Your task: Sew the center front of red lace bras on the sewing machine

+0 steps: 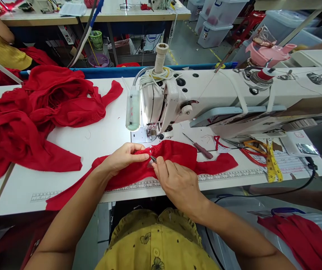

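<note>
A red garment piece point(177, 152) with a lacy section lies across the table in front of the sewing machine point(174, 95). My left hand point(123, 159) pinches its edge between thumb and fingers. In my closed right hand point(179, 183) is a small pointed metal tool point(153, 159), its tip against the cloth beside my left thumb. Most of that tool is hidden by my fingers, so its kind is unclear. Just beyond the cloth lies a seam ripper or awl with a dark handle point(202, 150).
Piled red fabric point(37, 112) covers the table's left side. Orange-handled scissors point(255, 146) and a yellow tape measure point(273, 161) lie at the right. A printed ruler point(234, 175) runs along the front edge. Another person's yellow top point(3, 45) shows at upper left.
</note>
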The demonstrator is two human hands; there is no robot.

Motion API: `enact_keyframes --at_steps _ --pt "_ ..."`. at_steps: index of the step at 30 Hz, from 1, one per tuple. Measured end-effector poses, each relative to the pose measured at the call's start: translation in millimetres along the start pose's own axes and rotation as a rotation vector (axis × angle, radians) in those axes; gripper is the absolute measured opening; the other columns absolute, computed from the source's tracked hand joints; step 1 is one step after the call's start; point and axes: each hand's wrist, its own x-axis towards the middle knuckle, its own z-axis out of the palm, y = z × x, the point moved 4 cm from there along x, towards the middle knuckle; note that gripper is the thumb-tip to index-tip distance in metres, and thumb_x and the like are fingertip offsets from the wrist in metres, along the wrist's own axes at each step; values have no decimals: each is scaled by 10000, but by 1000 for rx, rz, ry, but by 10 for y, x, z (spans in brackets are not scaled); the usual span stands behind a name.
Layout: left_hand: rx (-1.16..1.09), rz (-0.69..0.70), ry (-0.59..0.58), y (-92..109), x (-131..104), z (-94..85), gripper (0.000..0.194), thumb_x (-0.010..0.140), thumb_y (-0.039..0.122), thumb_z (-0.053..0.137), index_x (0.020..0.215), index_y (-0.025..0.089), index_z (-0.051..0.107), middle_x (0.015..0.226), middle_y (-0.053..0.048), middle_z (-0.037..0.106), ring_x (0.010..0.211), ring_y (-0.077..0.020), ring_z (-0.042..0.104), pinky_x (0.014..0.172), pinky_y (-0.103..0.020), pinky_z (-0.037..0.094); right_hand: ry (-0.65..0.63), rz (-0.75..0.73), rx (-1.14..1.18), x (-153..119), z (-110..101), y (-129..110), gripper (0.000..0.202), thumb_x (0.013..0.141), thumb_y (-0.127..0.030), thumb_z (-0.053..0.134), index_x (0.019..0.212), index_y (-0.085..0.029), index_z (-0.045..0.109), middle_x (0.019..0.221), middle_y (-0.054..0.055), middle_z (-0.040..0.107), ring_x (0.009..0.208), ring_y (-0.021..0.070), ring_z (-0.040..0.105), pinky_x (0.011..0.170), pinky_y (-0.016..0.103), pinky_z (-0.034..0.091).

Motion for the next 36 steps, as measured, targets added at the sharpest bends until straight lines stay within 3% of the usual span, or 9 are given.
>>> enact_keyframes --at_steps 6,11,14,17,19,22,28,36 --pt "12 3 2 4 -2 6 333 743 407 810 697 146 607 684 19 549 628 -96 445 608 -229 348 -11 -13 -9 -3 8 -32 189 990 -278 594 988 -97 650 601 -1 542 514 137 499 518 302 308" --pt "16 0 -2 -10 2 0 314 767 413 797 734 147 633 709 14 576 649 -103 470 633 -233 353 -69 53 90 -17 34 11 209 1010 -274 544 869 -147 631 584 1 563 483 139 514 489 306 251" --pt "24 6 -22 -10 -2 -4 306 781 424 783 754 149 653 728 9 595 670 -112 489 657 -239 364 -158 203 358 -22 98 140 255 1013 -377 529 945 -152 628 629 8 633 497 140 544 474 291 210" --pt "60 18 -25 -11 1 -10 318 791 435 777 744 151 641 715 19 562 670 -110 474 658 -238 359 -294 431 802 1 248 259 230 967 -398 584 1059 -190 620 703 -20 676 566 129 577 513 242 289" --pt "80 22 -20 -18 9 -9 318 790 439 778 766 150 647 744 12 567 703 -118 490 683 -240 374 -365 526 1034 40 353 277 144 931 -347 609 998 -221 631 703 -46 650 584 116 553 556 228 333" --pt "99 39 -13 -30 23 -3 319 793 449 770 823 149 665 818 -13 610 774 -146 538 737 -258 411 -399 589 1181 102 465 266 110 890 -319 606 844 -220 613 644 -57 569 569 108 483 553 231 323" --pt "131 50 51 -55 42 -17 345 782 469 773 851 150 660 840 -22 648 762 -154 570 716 -263 427 -386 614 1272 109 578 265 155 870 -310 593 758 -210 555 625 -60 527 576 103 450 544 230 312" --pt "190 25 56 -51 27 -26 293 832 436 703 826 148 650 759 7 600 670 -122 506 632 -238 368 -330 550 1211 94 614 278 117 870 -287 557 773 -221 554 614 -53 528 555 114 448 544 244 313"
